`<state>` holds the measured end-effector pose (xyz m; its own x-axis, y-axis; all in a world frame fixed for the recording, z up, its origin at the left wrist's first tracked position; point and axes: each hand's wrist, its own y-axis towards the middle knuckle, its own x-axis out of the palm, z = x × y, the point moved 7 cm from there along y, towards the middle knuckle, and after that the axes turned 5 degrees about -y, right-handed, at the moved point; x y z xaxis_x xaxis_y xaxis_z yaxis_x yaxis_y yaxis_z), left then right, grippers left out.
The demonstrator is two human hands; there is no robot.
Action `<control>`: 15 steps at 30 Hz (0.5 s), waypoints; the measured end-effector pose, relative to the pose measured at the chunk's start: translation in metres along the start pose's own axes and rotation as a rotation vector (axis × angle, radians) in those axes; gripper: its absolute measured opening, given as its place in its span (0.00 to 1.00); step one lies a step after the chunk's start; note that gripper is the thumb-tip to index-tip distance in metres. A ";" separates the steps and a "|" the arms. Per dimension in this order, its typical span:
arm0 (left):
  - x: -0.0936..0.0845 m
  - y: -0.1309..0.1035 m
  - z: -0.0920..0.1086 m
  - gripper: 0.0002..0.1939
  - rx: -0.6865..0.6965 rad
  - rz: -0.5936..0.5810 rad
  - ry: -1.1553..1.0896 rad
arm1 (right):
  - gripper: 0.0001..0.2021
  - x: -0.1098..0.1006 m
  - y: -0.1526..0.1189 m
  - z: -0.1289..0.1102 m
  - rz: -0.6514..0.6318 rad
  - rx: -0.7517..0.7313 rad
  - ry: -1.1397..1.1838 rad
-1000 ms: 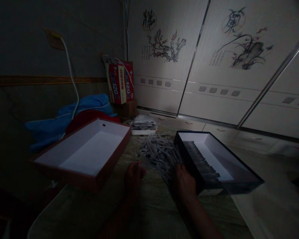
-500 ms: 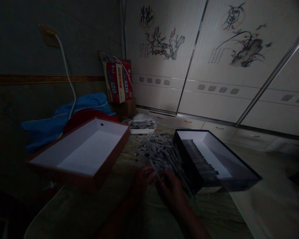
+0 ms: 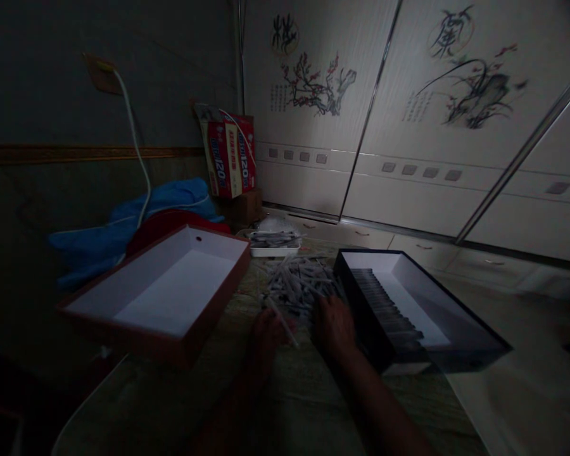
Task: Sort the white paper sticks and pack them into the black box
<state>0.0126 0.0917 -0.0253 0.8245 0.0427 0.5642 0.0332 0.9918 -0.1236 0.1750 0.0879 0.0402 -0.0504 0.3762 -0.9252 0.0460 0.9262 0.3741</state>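
Pinching one slim translucent stick (image 3: 285,324) between thumb and fingers, the left hand (image 3: 266,330) is just on the near side of the heap of sticks (image 3: 297,282). That piece looks light and fairly stiff, probably smooth enough to slip or roll, and might crack if bent; midway along seems the best place to take it. At the heap's near right edge the right hand (image 3: 335,324) has its fingers curled down; whether they grip anything, I cannot tell. Right of the heap, a dark box (image 3: 358,310) has a close row of slim pieces (image 3: 387,310) along its side; left of it sits a red-sided box (image 3: 123,339), and just behind it a loaded white tray (image 3: 275,252). Beyond, to the left, a red carton (image 3: 232,158) reads "120" twice, its Chinese lettering too blurred to read. Farther back, cabinet doors (image 3: 308,183) carry circled characters over painted plants.
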 end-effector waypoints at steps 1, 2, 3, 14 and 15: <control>-0.001 0.001 -0.001 0.15 -0.003 0.009 -0.010 | 0.07 0.001 0.000 -0.001 0.008 -0.007 -0.022; -0.001 0.001 -0.002 0.15 -0.010 0.015 -0.015 | 0.08 0.002 0.000 -0.002 0.014 -0.013 -0.034; -0.001 0.002 -0.003 0.15 -0.016 0.016 -0.016 | 0.08 0.002 -0.001 -0.003 0.019 -0.018 -0.039; -0.002 0.009 -0.009 0.19 -0.005 -0.023 -0.003 | 0.08 -0.059 -0.032 0.039 0.378 0.181 0.605; -0.002 0.009 -0.009 0.19 -0.006 -0.022 0.001 | 0.09 -0.065 -0.037 0.040 0.369 0.194 0.641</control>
<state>0.0165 0.0997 -0.0349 0.8241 0.0203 0.5661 0.0553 0.9917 -0.1162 0.2168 0.0281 0.0840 -0.5642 0.6554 -0.5022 0.3436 0.7394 0.5790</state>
